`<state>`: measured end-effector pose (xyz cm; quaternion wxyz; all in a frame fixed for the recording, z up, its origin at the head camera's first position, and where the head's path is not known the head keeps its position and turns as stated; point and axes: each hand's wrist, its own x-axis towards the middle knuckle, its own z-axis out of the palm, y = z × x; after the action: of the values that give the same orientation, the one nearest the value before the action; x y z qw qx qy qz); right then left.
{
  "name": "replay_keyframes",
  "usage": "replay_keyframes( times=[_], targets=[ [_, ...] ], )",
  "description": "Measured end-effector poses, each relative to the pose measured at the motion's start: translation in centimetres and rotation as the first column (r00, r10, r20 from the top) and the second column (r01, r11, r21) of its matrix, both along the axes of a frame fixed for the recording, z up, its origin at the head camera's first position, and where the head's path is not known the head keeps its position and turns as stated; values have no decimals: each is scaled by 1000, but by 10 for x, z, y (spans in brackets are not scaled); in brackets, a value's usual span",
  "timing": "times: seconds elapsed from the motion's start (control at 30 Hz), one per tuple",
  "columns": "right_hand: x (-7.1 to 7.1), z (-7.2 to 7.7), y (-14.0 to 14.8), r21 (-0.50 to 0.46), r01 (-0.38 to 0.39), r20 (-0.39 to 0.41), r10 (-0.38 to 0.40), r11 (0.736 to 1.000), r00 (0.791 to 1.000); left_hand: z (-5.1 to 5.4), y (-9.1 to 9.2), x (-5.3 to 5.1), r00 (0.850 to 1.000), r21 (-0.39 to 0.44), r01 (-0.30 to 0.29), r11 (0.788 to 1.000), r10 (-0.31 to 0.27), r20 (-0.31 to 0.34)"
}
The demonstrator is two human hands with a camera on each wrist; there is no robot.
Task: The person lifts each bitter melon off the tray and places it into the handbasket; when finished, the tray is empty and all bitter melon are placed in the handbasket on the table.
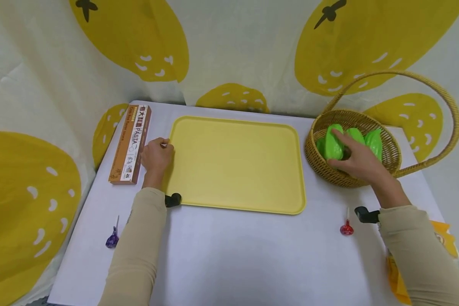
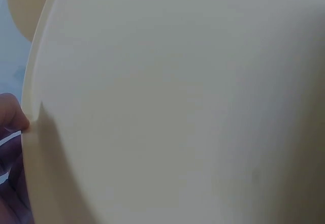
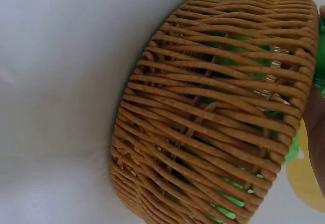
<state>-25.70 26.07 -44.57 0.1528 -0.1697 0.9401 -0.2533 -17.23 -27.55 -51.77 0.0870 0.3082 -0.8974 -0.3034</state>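
In the head view my left hand [image 1: 157, 158] grips the left rim of a yellow tray [image 1: 237, 165]. The left wrist view shows a fingertip [image 2: 14, 113] against the rim, other fingers curled outside it. At the right, my right hand [image 1: 358, 160] reaches into a wicker basket [image 1: 330, 172] and holds a glossy green ridged star fruit [image 1: 333, 146] between thumb and fingers. More green star fruits [image 1: 374, 142] lie beside it in the basket. From the right wrist, the basket's woven side [image 3: 213, 102] hides most of them.
A pasta box [image 1: 130, 144] lies left of the tray. A purple lollipop [image 1: 112, 238] is at the front left, a red lollipop [image 1: 347, 228] in front of the basket. The basket's tall handle [image 1: 455, 114] leans right. A yellow-orange packet [image 1: 395, 276] is partly under the right sleeve.
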Motion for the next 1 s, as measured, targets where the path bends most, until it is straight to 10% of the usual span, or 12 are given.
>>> replay_keyframes(
  times=[1.0],
  targets=[
    [-1,1,7,21,-47,113,45,999,993,1,-1,2,1000,4,6,1000,-6,-4]
  ],
)
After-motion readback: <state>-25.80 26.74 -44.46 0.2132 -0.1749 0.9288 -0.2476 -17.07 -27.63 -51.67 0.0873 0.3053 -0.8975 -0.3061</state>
